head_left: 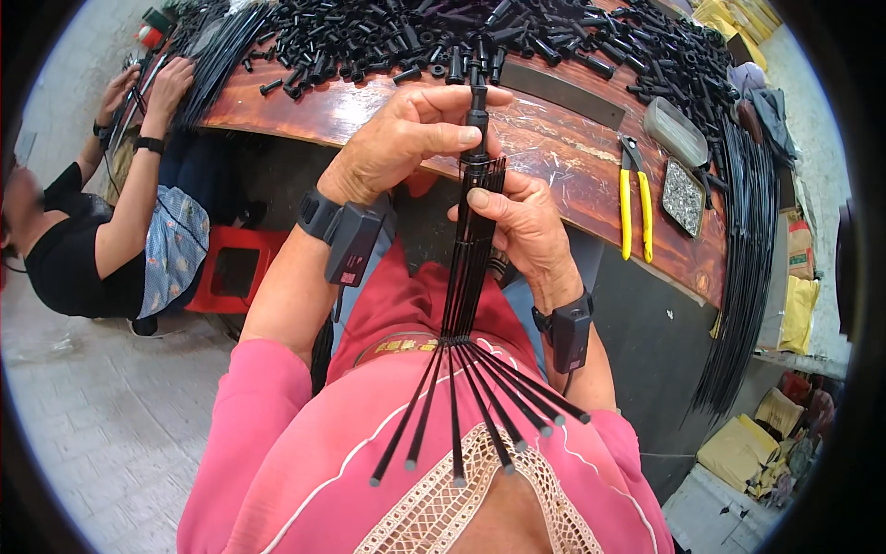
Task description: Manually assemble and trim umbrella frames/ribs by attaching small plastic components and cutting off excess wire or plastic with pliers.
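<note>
A black umbrella frame (pixel 464 268) stands between my hands, above my lap. Its slim ribs lie bundled along the shaft and fan out near my chest, with grey tips at the ends. My left hand (pixel 401 138) is closed round the black tube at the upper end of the frame, thumb pressed on the near side. Lower down, my right hand (pixel 531 222) grips the ribs near the collar, its thumb lying across them. Some fingers of both hands are hidden behind the frame.
Black tubular parts (pixel 397 42) are heaped along the wooden table (pixel 341 111). At right lie a metal bar (pixel 563 95), yellow-handled pliers (pixel 631 198), a tray of small metal bits (pixel 683 198), a grey container (pixel 676 127) and long black rods (pixel 748 240). Another person (pixel 101 231) works at left.
</note>
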`<state>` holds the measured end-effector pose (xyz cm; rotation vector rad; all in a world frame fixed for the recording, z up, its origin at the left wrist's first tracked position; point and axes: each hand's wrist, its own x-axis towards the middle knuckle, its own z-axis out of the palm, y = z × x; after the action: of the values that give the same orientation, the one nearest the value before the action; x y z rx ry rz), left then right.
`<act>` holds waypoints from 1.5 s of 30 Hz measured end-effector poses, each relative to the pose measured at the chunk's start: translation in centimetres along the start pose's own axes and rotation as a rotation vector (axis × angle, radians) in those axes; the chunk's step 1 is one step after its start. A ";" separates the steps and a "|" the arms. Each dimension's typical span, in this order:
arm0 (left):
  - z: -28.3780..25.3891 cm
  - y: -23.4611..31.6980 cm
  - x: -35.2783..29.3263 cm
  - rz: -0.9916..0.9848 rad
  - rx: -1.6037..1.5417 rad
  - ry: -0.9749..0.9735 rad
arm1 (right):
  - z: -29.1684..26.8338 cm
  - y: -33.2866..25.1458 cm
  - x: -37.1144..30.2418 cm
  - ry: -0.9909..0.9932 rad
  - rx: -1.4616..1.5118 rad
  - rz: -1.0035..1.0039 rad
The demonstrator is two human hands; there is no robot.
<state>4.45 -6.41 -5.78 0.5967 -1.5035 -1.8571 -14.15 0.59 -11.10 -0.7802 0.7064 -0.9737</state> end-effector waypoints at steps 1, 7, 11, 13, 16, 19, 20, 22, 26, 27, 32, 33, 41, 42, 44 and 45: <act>0.2 0.1 -0.2 0.003 -0.048 0.009 | 0.1 0.1 0.0 0.004 -0.002 -0.003; 0.6 -0.7 -1.1 0.172 -0.068 -0.019 | 0.5 0.3 0.0 -0.008 0.107 -0.024; 1.0 -0.6 -1.4 0.112 0.061 0.025 | 0.7 0.3 -0.1 0.004 0.173 -0.050; 1.1 -0.3 -1.5 0.078 0.073 0.039 | 0.6 0.3 0.0 -0.005 0.178 -0.050; 1.2 -0.2 -1.4 0.009 0.089 0.069 | 0.5 0.1 0.0 0.014 0.171 -0.048; 1.2 -0.3 -1.4 0.014 0.153 0.095 | 0.4 0.3 0.1 0.037 0.132 -0.043; 1.1 -0.2 -1.3 -0.017 0.160 0.086 | 0.4 0.3 0.2 0.039 0.118 -0.054; 1.0 -0.1 -1.2 -0.052 0.168 0.074 | 0.6 0.3 0.1 0.045 0.108 -0.066; 0.8 -0.2 -0.9 -0.042 0.183 0.078 | 0.6 0.3 0.2 0.065 0.108 -0.074; 0.7 -0.3 -0.9 -0.032 0.199 0.081 | 0.5 0.4 0.2 0.061 0.082 -0.058; 0.4 -0.6 -0.7 -0.024 0.174 0.087 | 0.3 0.7 0.4 0.065 0.055 -0.074; 0.4 -0.5 -0.6 -0.026 0.173 0.088 | 0.5 0.7 0.4 0.071 0.068 -0.092; 0.5 -1.0 -0.9 0.053 0.113 0.103 | 0.6 0.1 0.2 0.060 -0.001 -0.055; 0.4 -1.2 -0.9 0.080 0.091 0.101 | 0.6 0.0 0.1 0.052 -0.024 -0.051; 0.3 -1.3 -0.9 0.073 0.072 0.093 | 0.7 0.1 0.1 0.050 -0.012 -0.066; 0.1 -1.3 -0.8 0.068 0.050 0.088 | 0.7 0.1 0.1 0.047 -0.002 -0.077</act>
<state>4.64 -5.53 -7.09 0.6349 -1.4981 -1.7246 -13.44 0.72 -10.83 -0.7934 0.7222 -1.0640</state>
